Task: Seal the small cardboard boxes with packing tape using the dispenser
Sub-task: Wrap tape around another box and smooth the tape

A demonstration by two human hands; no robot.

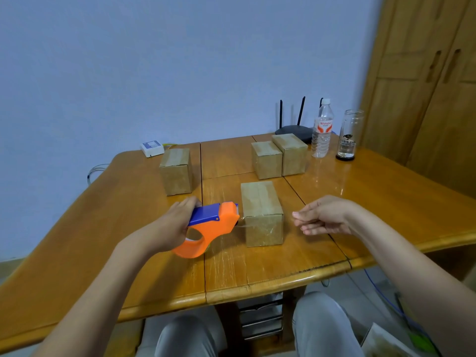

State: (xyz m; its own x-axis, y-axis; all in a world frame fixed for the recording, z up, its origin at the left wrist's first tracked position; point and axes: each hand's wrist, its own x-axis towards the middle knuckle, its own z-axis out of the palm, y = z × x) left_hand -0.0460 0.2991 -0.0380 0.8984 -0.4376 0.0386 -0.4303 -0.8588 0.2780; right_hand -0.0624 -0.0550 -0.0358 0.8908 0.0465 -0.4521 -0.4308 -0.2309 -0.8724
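Observation:
My left hand (171, 222) grips the orange and blue tape dispenser (211, 228). Its front end sits against the near left corner of a small cardboard box (261, 212) in the middle of the wooden table (103, 240). A short strip of clear tape runs from the dispenser onto the box's near face. My right hand (322, 215) hovers just right of that box, fingers loosely curled, holding nothing. One more box (176, 171) stands at the back left. Two boxes (266, 159) (291, 153) stand side by side at the back.
Behind the back boxes sit a black router (293, 130), a plastic water bottle (322, 130) and a glass jar (349, 135). A small white device (152, 148) lies at the table's far left edge. A wooden cabinet (425, 73) stands at right.

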